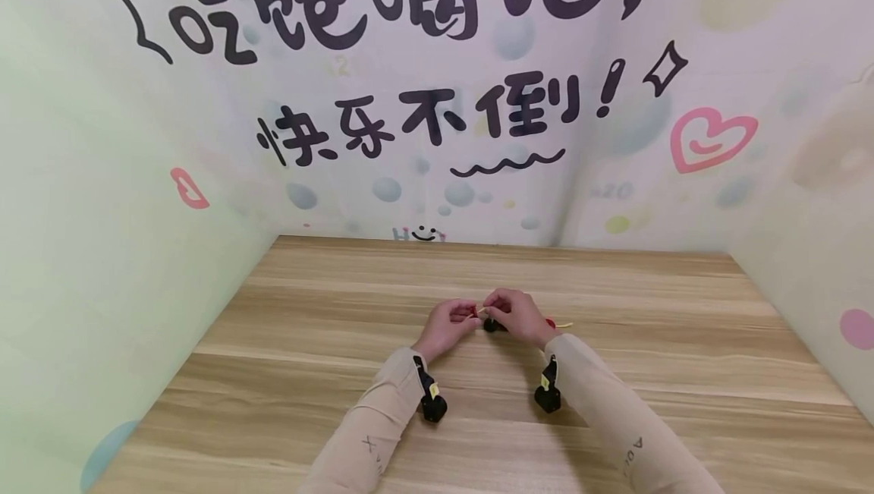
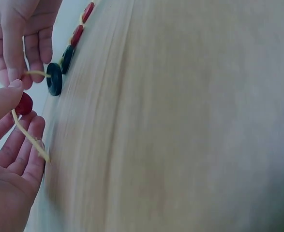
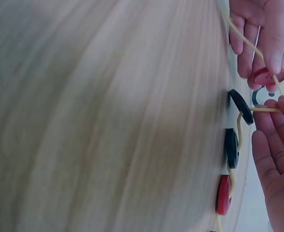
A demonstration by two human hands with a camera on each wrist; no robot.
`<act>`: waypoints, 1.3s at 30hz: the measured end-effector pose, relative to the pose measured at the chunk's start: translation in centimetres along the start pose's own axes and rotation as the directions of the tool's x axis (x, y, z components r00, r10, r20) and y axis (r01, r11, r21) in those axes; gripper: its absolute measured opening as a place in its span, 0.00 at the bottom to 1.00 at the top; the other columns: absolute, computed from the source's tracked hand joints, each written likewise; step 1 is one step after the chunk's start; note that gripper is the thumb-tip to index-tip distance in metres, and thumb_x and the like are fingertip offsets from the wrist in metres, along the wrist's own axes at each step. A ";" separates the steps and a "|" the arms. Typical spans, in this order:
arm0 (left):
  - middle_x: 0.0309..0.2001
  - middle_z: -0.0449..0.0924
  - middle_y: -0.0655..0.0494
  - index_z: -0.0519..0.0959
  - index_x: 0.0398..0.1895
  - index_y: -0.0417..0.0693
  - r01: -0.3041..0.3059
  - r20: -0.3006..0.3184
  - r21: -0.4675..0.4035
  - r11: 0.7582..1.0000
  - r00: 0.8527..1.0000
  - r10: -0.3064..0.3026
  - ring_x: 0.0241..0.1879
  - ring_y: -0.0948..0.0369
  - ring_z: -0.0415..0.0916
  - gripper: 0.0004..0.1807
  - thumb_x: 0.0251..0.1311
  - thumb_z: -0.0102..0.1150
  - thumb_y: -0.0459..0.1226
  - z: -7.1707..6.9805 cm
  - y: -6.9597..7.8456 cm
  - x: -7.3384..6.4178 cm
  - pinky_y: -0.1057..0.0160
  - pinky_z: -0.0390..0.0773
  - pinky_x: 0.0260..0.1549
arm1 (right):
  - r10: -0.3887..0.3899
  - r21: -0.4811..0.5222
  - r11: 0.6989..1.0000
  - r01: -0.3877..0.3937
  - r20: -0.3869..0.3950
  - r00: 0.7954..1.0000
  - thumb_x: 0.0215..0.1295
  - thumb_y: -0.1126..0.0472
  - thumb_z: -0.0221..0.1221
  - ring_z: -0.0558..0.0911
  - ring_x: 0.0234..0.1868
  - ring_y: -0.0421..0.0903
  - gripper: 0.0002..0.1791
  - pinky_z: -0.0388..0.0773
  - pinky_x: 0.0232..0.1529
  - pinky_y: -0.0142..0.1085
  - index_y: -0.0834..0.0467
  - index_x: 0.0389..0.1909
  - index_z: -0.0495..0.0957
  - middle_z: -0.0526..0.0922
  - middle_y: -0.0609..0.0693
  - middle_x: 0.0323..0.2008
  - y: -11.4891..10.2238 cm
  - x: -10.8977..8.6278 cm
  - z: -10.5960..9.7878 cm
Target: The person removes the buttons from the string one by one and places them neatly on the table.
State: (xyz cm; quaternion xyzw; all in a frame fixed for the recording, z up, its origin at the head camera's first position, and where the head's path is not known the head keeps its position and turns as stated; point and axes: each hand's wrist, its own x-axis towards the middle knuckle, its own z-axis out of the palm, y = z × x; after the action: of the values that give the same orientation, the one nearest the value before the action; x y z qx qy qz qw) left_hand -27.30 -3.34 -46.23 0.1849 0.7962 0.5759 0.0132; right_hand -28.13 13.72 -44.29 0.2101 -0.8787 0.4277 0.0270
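Observation:
My left hand pinches a red button between thumb and fingertips. A yellow cord passes through this button, and one end trails past the left fingers. Close by on the right, my right hand pinches the cord between thumb and finger, between the red button and a dark button. That dark button stands tilted on its edge at the table. Behind it along the cord come a second dark button and a red button. Another red button shows farther along in the left wrist view.
The wood-grain table meets a printed back wall with large black lettering. Plain side walls stand left and right. Each wrist carries a small black camera, one on the left and one on the right.

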 end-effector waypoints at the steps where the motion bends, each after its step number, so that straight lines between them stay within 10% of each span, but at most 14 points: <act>1: 0.38 0.76 0.35 0.72 0.44 0.25 0.001 -0.002 -0.005 1.000 1.000 -0.001 0.38 0.46 0.75 0.17 0.51 0.59 0.27 -0.1 -0.1 0.0 0.60 0.75 0.38 | 0.000 -0.002 1.000 0.000 -0.003 1.000 0.57 0.66 0.57 0.76 0.30 0.41 0.03 0.72 0.30 0.32 0.62 0.30 0.77 0.79 0.49 0.28 0.0 0.0 0.0; 13: 0.38 0.78 0.40 0.73 0.45 0.29 0.024 -0.064 0.034 0.999 0.998 -0.022 0.39 0.51 0.76 0.17 0.51 0.59 0.30 -2.2 -0.8 -0.1 0.62 0.75 0.39 | 0.018 -0.001 1.000 -0.018 0.014 1.000 0.57 0.68 0.57 0.76 0.30 0.43 0.03 0.72 0.32 0.34 0.64 0.32 0.76 0.79 0.51 0.28 -0.2 -0.2 -0.4; 24: 0.37 0.74 0.30 0.70 0.43 0.21 -0.007 -0.058 0.018 1.000 0.998 0.008 0.39 0.41 0.74 0.17 0.50 0.56 0.24 -4.3 2.6 -1.8 0.55 0.74 0.39 | 0.042 -0.018 0.999 -0.042 0.014 0.999 0.57 0.67 0.57 0.74 0.28 0.42 0.04 0.71 0.29 0.32 0.64 0.32 0.76 0.78 0.49 0.27 0.4 -0.3 -0.4; 39: 0.36 0.78 0.46 0.76 0.43 0.34 0.066 -0.087 0.210 0.975 0.995 -0.049 0.35 0.55 0.75 0.16 0.49 0.61 0.29 -6.8 -1.7 -1.3 0.60 0.74 0.38 | 0.040 -0.013 0.999 -0.040 0.011 0.999 0.57 0.66 0.57 0.74 0.27 0.40 0.02 0.71 0.28 0.30 0.62 0.31 0.76 0.78 0.48 0.27 0.8 -0.4 -0.4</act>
State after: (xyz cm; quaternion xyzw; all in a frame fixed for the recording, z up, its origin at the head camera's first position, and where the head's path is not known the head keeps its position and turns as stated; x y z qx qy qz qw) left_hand -28.18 -10.40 -45.79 0.1385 0.8581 0.4939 -0.0223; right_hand -28.15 14.65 -44.73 0.1950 -0.8856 0.4213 0.0147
